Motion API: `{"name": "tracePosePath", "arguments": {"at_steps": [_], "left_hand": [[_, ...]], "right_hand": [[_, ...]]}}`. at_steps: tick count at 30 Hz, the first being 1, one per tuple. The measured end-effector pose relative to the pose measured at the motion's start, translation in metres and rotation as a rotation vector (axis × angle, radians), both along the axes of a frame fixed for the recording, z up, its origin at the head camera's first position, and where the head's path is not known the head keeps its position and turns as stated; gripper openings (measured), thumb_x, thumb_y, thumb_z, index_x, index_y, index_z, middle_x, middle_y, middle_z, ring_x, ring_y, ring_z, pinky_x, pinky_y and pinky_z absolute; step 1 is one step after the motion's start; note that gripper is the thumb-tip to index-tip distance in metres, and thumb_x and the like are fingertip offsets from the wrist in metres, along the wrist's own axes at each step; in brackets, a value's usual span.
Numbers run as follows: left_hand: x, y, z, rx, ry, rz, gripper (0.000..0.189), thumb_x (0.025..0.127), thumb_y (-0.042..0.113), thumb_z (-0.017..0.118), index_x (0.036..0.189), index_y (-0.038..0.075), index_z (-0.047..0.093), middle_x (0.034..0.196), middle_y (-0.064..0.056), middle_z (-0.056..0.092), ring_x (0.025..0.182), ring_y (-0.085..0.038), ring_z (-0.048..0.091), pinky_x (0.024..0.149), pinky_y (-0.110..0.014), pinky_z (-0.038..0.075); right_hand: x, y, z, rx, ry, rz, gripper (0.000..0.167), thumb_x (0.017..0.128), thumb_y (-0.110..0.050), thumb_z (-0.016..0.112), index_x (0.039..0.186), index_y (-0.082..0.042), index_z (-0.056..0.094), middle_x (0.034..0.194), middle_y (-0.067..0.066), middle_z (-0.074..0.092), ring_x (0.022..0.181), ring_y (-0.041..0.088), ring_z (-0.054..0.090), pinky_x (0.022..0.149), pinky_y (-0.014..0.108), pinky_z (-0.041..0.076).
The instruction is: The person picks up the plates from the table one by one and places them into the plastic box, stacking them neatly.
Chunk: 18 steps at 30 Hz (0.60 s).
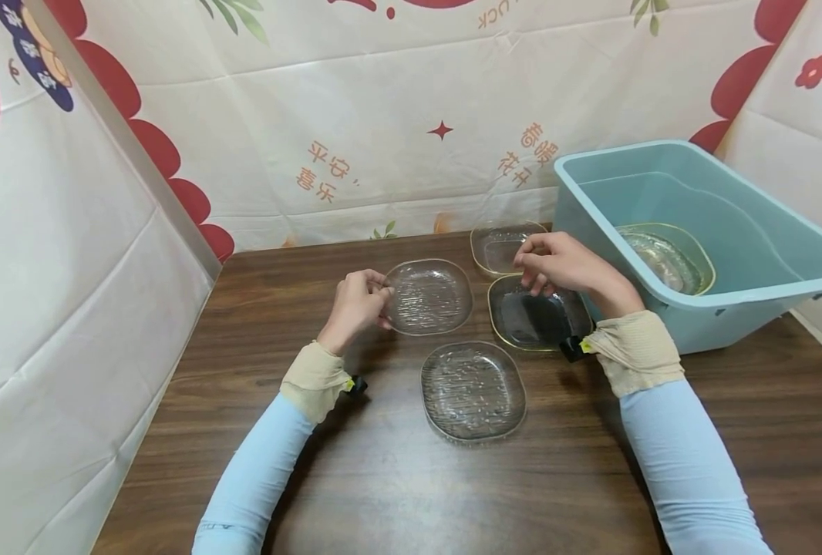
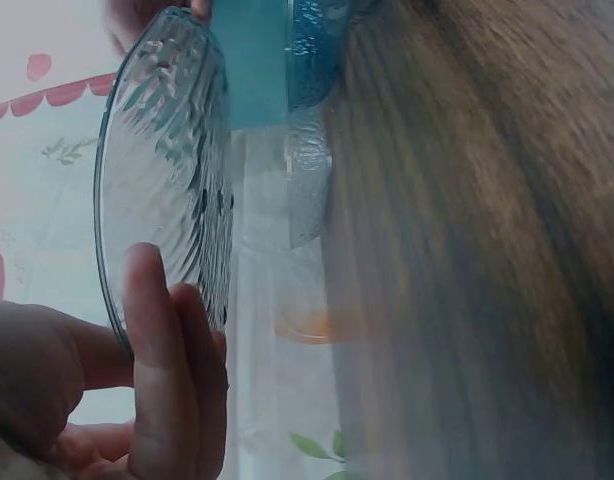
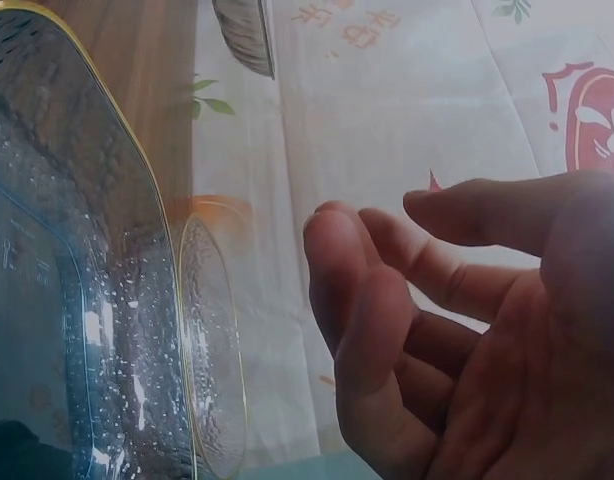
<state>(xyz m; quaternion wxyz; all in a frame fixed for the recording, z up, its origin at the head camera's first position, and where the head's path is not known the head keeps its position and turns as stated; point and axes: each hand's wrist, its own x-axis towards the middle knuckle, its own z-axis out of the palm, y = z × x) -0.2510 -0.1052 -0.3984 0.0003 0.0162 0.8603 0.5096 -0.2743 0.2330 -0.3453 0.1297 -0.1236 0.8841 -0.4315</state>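
Above the wooden table (image 1: 383, 493), well left of the teal tub (image 1: 688, 193), hold the clear ribbed plate (image 1: 430, 297) level, pinching its rim firmly with the left hand (image 1: 361, 304). Just left of the tub, hover with the loosely curved, empty right hand (image 1: 567, 262), ready to support any dip.

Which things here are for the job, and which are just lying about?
Probably for the job:
held clear plate, in the left hand
front clear plate
nearer gold-rimmed dish
farther gold-rimmed dish
blue tub
gold-rimmed dish inside it

Probably just there:
patterned cloth behind
wooden table underneath
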Motion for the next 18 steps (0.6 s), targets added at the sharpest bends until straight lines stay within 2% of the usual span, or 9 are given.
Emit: {"name": "tracePosePath", "arguments": {"at_steps": [4, 9, 13, 18], "left_hand": [[0.004, 0.000, 0.005, -0.036, 0.059, 0.003, 0.016, 0.098, 0.008, 0.066, 0.112, 0.000, 0.068, 0.078, -0.011, 0.072, 0.040, -0.010, 0.063, 0.059, -0.052, 0.063], [0.010, 0.004, 0.007, -0.052, 0.099, -0.012, 0.019, 0.099, 0.009, 0.065, 0.115, -0.001, 0.068, 0.076, -0.011, 0.071, 0.039, -0.008, 0.061, 0.058, -0.054, 0.063], [0.014, 0.006, 0.009, -0.050, 0.118, -0.015, 0.020, 0.098, 0.008, 0.065, 0.115, -0.002, 0.068, 0.076, -0.012, 0.072, 0.039, -0.008, 0.061, 0.057, -0.053, 0.063], [0.015, 0.010, 0.012, -0.047, 0.129, -0.027, 0.020, 0.098, 0.008, 0.066, 0.116, -0.002, 0.068, 0.074, -0.011, 0.072, 0.039, -0.008, 0.062, 0.056, -0.053, 0.063]], "right_hand": [[0.001, -0.004, -0.003, -0.004, -0.031, -0.001, 0.040, 0.109, -0.032, 0.051, 0.133, 0.000, 0.053, 0.100, 0.024, 0.073, 0.076, 0.029, 0.074, 0.061, 0.039, 0.063], [0.003, -0.016, -0.009, -0.095, -0.160, 0.075, 0.074, 0.106, -0.049, 0.054, 0.158, -0.003, 0.029, 0.129, 0.034, 0.065, 0.098, 0.036, 0.076, 0.070, 0.045, 0.067], [0.005, -0.027, -0.012, -0.148, -0.225, 0.108, 0.086, 0.103, -0.051, 0.058, 0.164, -0.008, 0.014, 0.138, 0.034, 0.059, 0.104, 0.038, 0.075, 0.071, 0.049, 0.066], [0.009, -0.038, -0.015, -0.154, -0.269, 0.119, 0.098, 0.100, -0.048, 0.064, 0.166, -0.014, 0.001, 0.149, 0.029, 0.050, 0.106, 0.034, 0.074, 0.072, 0.050, 0.066]]}}
